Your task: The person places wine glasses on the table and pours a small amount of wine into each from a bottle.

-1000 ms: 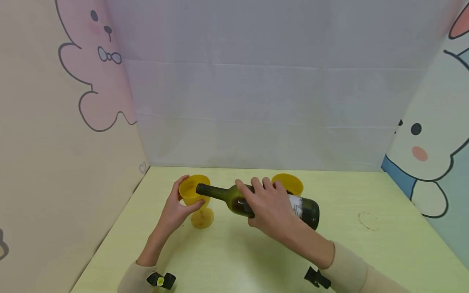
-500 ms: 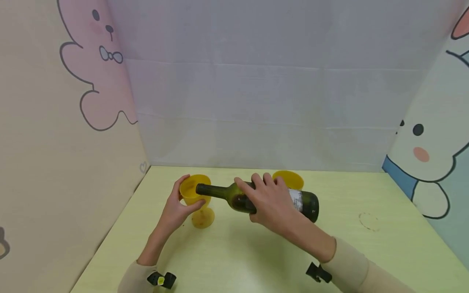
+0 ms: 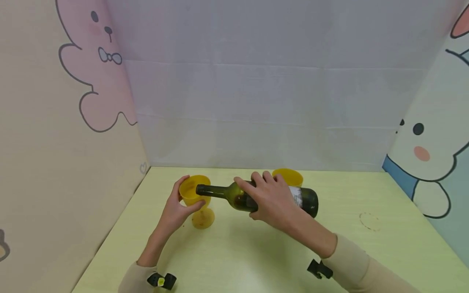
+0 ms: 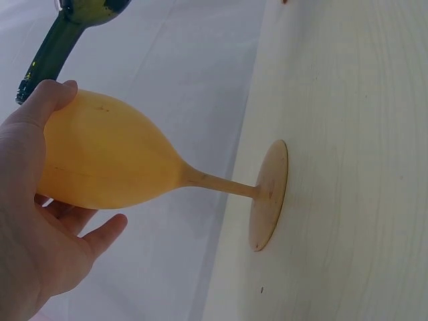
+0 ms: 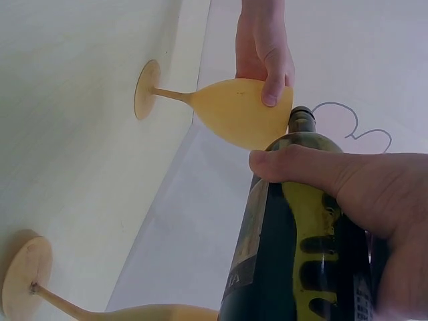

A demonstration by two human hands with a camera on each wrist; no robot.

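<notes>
My left hand (image 3: 175, 211) grips a yellow wine glass (image 4: 114, 150) round its bowl, thumb on the near side. The glass's foot is at the table; I cannot tell whether it touches. A green wine bottle (image 3: 236, 195) lies almost level in the grip of my right hand (image 3: 272, 203), fingers over its body. Its dark mouth is at the glass's rim, over the opening in the head view. Whether liquid flows cannot be made out. Behind the right hand is a second yellow wine glass (image 3: 291, 177), partly hidden by the bottle; its stem and foot show in the right wrist view.
The pale wooden table (image 3: 329, 252) meets a white sheet-covered wall (image 3: 264, 101) at the back. Side walls with cartoon animals stand left and right. A faint brown ring stain (image 3: 369, 221) marks the table at the right.
The bottle's base end has risen slightly in the head view while its mouth stays at the glass. The second glass appears slightly farther back. The left hand and its glass hold still.
</notes>
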